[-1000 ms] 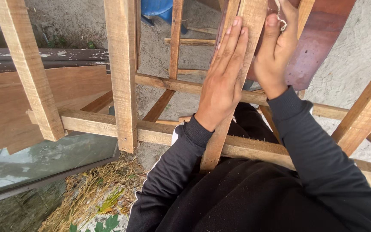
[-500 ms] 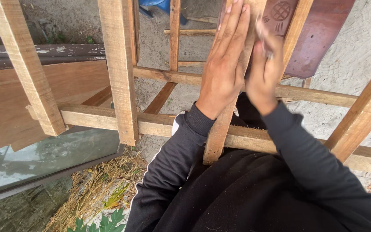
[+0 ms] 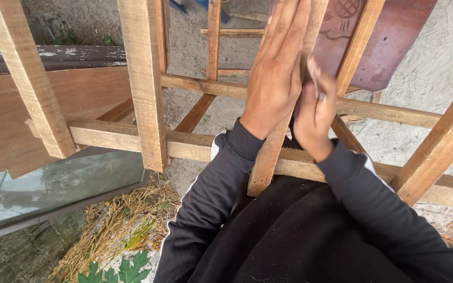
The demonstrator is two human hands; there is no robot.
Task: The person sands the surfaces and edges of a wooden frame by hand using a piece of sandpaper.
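Looking down, we see our left hand [image 3: 276,73] laid flat, fingers straight and together, against the near face of an upright wooden slat [image 3: 268,152] that runs from 12 o'clock down to the middle of the view. Our right hand [image 3: 315,115] is just beside it at 1 o'clock, curled against the slat's right edge and pinching something small and pale; we cannot tell what it is. The two hands are close together, on either side of the same slat. The slat belongs to a bare wooden frame [image 3: 142,84] whose horizontal rail [image 3: 111,136] crosses from 9 o'clock to 3 o'clock. Behind the slat, at 1 o'clock, leans a reddish-brown carved panel [image 3: 384,47]. A glass pane [image 3: 53,183] lies at 8 o'clock, with dry grass [image 3: 111,225] and green leaves [image 3: 124,270] at 7 o'clock.
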